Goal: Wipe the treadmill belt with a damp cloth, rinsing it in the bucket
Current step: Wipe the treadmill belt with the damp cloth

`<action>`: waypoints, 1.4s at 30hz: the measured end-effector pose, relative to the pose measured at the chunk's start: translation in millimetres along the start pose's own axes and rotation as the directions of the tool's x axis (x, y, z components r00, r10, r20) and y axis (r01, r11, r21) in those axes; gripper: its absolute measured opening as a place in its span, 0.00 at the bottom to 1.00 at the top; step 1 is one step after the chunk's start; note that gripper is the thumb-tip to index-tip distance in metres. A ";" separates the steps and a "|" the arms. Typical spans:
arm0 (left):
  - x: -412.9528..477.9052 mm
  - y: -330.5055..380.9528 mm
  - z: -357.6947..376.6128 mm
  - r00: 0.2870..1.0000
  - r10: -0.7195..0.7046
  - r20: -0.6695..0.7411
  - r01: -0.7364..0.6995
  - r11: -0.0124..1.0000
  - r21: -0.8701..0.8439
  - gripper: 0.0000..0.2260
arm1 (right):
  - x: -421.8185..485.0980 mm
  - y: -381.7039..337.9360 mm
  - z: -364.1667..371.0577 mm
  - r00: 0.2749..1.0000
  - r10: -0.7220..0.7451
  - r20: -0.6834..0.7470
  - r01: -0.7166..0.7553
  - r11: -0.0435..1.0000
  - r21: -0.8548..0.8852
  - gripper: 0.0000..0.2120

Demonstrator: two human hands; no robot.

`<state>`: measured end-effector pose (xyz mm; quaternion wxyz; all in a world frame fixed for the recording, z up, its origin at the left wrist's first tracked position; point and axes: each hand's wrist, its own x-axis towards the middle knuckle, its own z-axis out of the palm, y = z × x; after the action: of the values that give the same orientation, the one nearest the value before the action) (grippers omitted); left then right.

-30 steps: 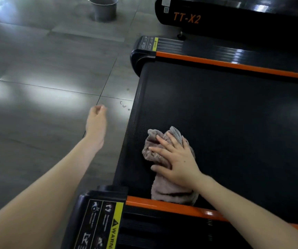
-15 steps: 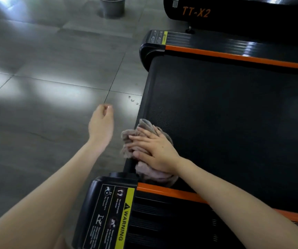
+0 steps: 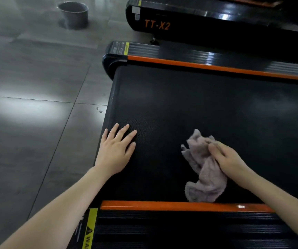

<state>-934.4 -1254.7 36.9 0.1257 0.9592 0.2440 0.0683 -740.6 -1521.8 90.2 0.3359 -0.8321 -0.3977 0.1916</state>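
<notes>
Left hand (image 3: pixel 115 153) lies flat on the treadmill belt (image 3: pixel 198 105) at centre left, fingers (image 3: pixel 124 132) straight. Right hand (image 3: pixel 229 159) presses the crumpled cloth (image 3: pixel 203 177) with flat fingers. Bucket (image 3: pixel 74 15) stands upper left.

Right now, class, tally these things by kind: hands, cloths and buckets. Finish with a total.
Hands: 2 (left hand, right hand)
Cloth: 1
Bucket: 1
Total: 4

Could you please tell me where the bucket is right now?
In the head view, the bucket stands on the floor at the upper left, far from the cloth, just left of the second treadmill marked TT-X2.
</notes>
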 end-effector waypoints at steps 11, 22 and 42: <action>2.7 -4.8 -14.5 0.999 0.025 -0.035 -0.026 0.999 -0.035 0.17 | 27.9 -19.8 61.7 0.932 -0.320 0.171 0.352 0.913 -0.208 0.20; -26.2 -36.2 -93.6 0.900 -0.383 -0.209 0.366 0.923 -0.115 0.13 | 109.6 -108.3 158.3 0.760 -0.609 0.228 0.647 0.743 -0.170 0.15; 13.4 -119.4 -76.5 0.818 -0.556 -0.150 0.387 0.723 -0.573 0.10 | 99.3 -135.0 182.7 0.398 -0.777 0.487 0.882 0.471 0.030 0.15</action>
<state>-991.3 -1131.0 78.5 0.3519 0.7699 0.4717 0.2468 -859.1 -1307.2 53.0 0.1877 -0.4863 -0.8435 0.1298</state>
